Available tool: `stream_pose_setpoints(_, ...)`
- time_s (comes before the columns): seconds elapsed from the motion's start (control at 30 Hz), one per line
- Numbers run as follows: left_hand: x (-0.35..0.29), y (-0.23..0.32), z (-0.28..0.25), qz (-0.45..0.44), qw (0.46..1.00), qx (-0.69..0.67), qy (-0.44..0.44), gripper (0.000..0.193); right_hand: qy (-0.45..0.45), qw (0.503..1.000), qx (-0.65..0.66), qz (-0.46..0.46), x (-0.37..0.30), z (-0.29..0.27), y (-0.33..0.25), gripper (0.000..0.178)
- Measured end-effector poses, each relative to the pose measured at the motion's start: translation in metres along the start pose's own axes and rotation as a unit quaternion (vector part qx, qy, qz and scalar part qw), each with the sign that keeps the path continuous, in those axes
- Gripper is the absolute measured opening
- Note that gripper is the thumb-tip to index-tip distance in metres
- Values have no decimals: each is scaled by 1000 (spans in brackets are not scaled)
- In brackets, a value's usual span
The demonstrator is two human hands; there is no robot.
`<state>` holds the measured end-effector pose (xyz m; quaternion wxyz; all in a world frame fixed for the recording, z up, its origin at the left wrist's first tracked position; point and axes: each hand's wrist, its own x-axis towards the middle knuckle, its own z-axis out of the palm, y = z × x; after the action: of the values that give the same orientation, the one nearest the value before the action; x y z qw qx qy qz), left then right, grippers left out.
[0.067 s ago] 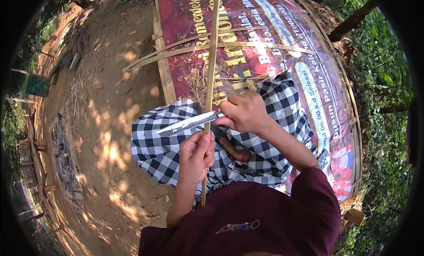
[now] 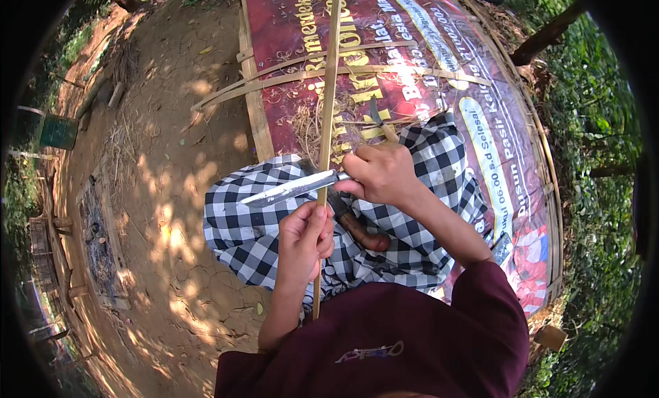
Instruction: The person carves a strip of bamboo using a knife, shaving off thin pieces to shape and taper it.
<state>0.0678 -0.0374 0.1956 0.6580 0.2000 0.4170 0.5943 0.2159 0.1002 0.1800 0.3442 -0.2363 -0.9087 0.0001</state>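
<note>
A long, thin bamboo strip point(image 2: 330, 89) runs upright through the picture, from the top edge down to my shirt. My left hand point(image 2: 306, 236) is closed round it, thumb pressed on the strip just below the blade. In my right hand point(image 2: 381, 175) is a knife point(image 2: 288, 190); its handle is mostly hidden by my fingers. The blade lies across the strip, touching it or very near, with its tip to the left. Under both hands a black-and-white checked cloth point(image 2: 240, 212) covers my lap. A dark curved object with a brown rounded end point(image 2: 367, 239) rests on that cloth.
A second blade with a pale handle point(image 2: 388, 131) lies beyond my right hand on a red printed banner point(image 2: 281, 133). Curly shavings point(image 2: 307, 123) and long bamboo strips point(image 2: 295, 75) are on the banner. Bare earth point(image 2: 165, 123) stretches left; a green container point(image 2: 59, 132) stands far left.
The knife blade has tilted slightly, its tip shifting a little to the left. My left hand and the bamboo strip look unmoved.
</note>
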Motion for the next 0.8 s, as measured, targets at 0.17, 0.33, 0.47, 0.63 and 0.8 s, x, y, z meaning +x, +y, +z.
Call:
stream_pose_setpoints(0.17,4,9,3,13,1000,23,9,19,54,992,-66,91,9,6,21,39)
stream_pose_setpoints(0.33,-12,3,-10,-28,999,15,14,20,67,975,-107,182,-3,2,75,31)
stream_pose_setpoints(0.47,-9,-4,-14,-15,1000,3,24,19,45,974,22,221,-3,4,54,27)
stream_pose_setpoints(0.63,-13,-5,-9,-12,1000,12,15,19,51,944,195,261,-8,9,46,26)
stream_pose_setpoints(0.8,-11,-5,-10,-15,1000,1,10,18,38,942,225,246,-11,15,37,28)
